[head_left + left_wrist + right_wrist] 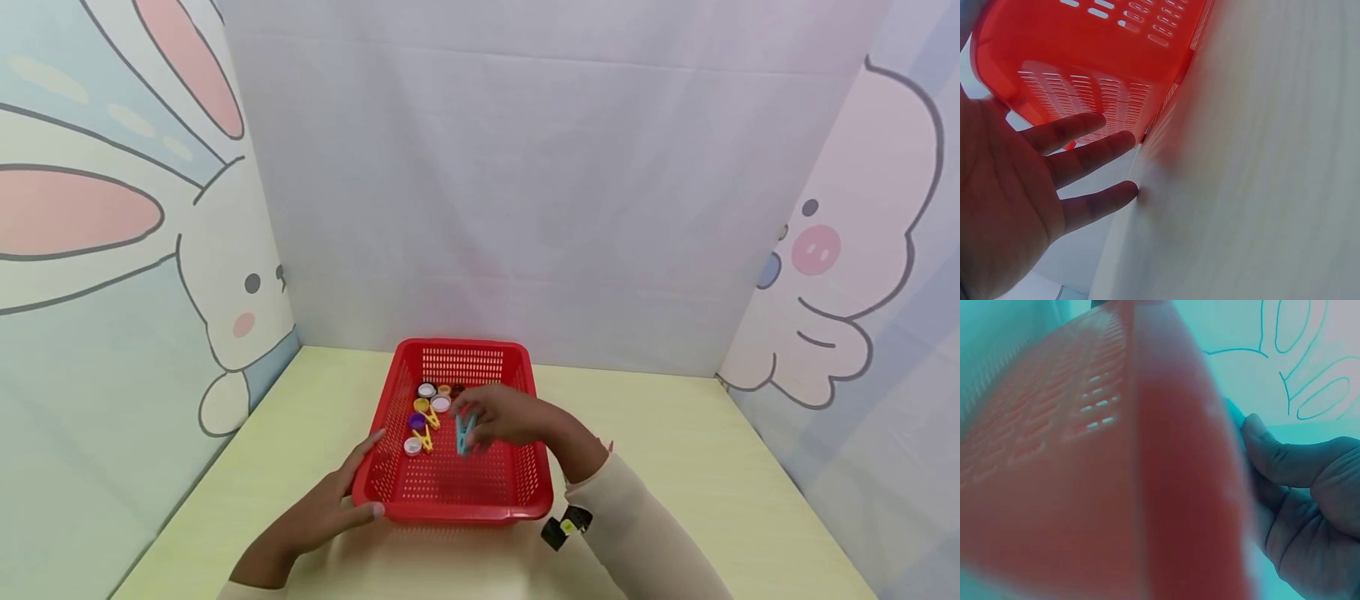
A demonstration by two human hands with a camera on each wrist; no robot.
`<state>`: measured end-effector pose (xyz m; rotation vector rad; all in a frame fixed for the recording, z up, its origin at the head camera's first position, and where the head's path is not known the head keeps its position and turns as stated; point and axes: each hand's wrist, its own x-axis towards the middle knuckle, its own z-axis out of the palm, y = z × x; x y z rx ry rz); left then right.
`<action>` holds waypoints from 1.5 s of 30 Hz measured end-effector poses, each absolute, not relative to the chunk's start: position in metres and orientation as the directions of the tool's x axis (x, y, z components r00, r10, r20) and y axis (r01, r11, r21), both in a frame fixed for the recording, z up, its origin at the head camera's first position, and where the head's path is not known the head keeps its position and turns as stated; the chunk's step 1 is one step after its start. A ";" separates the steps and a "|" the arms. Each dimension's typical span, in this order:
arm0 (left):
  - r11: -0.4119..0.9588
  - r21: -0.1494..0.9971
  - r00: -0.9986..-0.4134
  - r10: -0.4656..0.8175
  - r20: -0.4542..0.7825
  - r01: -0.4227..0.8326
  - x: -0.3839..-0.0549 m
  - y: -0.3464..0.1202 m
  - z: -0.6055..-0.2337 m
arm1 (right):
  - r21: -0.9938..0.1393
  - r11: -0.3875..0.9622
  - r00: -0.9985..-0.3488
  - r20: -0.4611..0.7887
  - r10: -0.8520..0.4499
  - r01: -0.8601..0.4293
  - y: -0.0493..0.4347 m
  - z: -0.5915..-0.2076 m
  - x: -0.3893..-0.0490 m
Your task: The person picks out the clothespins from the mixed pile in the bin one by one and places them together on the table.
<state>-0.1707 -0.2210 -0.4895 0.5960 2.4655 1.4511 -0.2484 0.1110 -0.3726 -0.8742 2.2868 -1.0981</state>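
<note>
Right hand (498, 415) is arching over the right side of the red plastic basket (450, 511), wrist bending downward, forearm slanting in from lower right in a cream sleeve (645, 533). Its thumb and fingers are pinching a teal clothespin (462, 442) over the basket's middle; cannot tell whether the clothespin is touching the floor. Left hand (324, 503) is bracketing the near left corner, fingers extending straight and spreading wide. Two yellow clothespins (424, 440) are lying left of the teal one, among bottle caps (417, 422). A black wrist device (556, 533) is bearing a yellow-green patch, too small to read.
</note>
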 end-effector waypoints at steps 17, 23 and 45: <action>0.452 0.875 -0.901 0.431 -0.042 0.175 -0.171 -0.219 -0.488 | -0.748 0.285 -0.579 0.160 -0.800 -0.600 0.173 -0.375 -0.250; 0.462 0.872 -0.908 0.415 -0.052 0.161 -0.169 -0.218 -0.486 | -0.715 0.305 -0.602 0.201 -0.772 -0.629 0.195 -0.381 -0.245; 0.448 0.880 -0.907 0.419 -0.053 0.155 -0.170 -0.218 -0.482 | -0.758 0.218 -0.623 0.297 -0.724 -0.614 0.267 -0.427 -0.224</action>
